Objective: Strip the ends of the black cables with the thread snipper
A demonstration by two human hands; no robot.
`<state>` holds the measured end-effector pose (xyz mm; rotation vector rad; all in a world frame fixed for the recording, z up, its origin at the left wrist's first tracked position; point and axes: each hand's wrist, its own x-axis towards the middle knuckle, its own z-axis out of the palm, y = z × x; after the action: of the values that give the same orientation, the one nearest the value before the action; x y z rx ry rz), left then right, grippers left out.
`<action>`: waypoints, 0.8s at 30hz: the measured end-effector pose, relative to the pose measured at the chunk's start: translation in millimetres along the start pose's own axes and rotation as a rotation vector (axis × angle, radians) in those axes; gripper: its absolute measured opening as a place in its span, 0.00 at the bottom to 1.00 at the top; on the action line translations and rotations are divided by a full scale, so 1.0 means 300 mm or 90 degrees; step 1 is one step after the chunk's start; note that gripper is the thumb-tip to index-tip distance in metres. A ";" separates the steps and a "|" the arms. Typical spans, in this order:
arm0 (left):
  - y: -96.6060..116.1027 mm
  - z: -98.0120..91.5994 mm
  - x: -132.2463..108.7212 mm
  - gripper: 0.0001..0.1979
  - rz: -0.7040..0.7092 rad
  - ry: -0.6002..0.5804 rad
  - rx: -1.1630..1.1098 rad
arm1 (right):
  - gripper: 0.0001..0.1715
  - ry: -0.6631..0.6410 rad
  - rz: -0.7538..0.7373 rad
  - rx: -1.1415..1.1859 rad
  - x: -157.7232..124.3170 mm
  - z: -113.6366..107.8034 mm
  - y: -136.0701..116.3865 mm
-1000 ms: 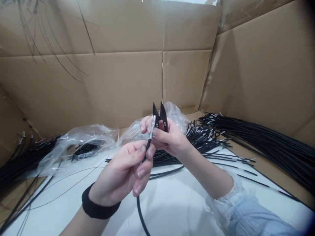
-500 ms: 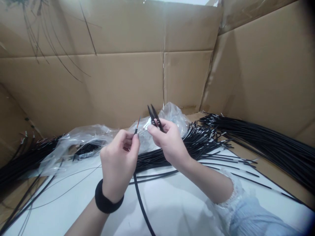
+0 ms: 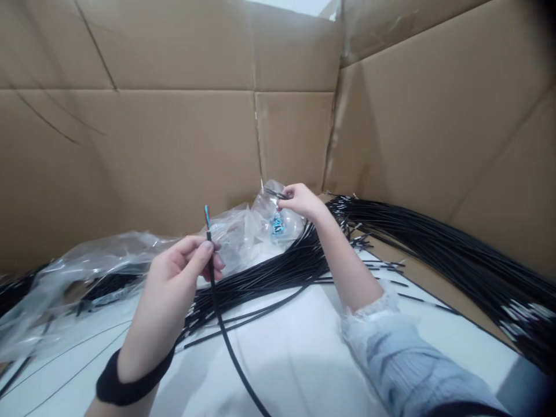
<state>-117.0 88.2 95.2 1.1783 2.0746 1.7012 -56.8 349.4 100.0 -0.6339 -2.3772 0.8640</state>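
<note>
Between the thumb and fingers of my left hand (image 3: 180, 275) is a black cable (image 3: 226, 336), its stripped end with thin blue and reddish wires pointing up. The rest of the cable curves down to the bottom edge. Farther off, my right hand (image 3: 302, 201) is closed on black snips (image 3: 277, 193), whose blades point left over a clear plastic bag (image 3: 269, 202). Small bluish bits (image 3: 277, 225) show in the bag just below that hand.
A bundle of black cables (image 3: 264, 272) lies across the white surface (image 3: 278, 359). Another long bundle (image 3: 417, 231) runs along the right. Clear plastic sheeting (image 3: 108, 255) covers cables at left. Cardboard walls (image 3: 186, 145) stand behind and to the right.
My right hand has moved away from the left hand with the snips, over the bag. The cable end in my left hand now shows blue and reddish wires. The view has shifted right.
</note>
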 end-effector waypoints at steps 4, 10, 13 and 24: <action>-0.009 -0.005 0.002 0.14 -0.013 -0.005 0.011 | 0.04 -0.003 0.091 -0.125 0.059 0.078 0.094; -0.006 -0.003 -0.002 0.13 -0.011 0.003 0.010 | 0.07 0.049 0.135 -0.143 0.102 0.189 0.172; -0.006 0.000 0.001 0.12 -0.013 -0.003 -0.010 | 0.10 0.064 0.089 -0.102 0.097 0.150 0.146; 0.007 0.035 0.003 0.10 -0.042 -0.093 -0.124 | 0.17 -0.096 -0.149 0.532 -0.191 0.151 -0.230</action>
<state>-110.2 96.6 94.1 1.1244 1.7987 1.6880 -58.5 248.9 99.5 0.0464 -1.8847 1.6723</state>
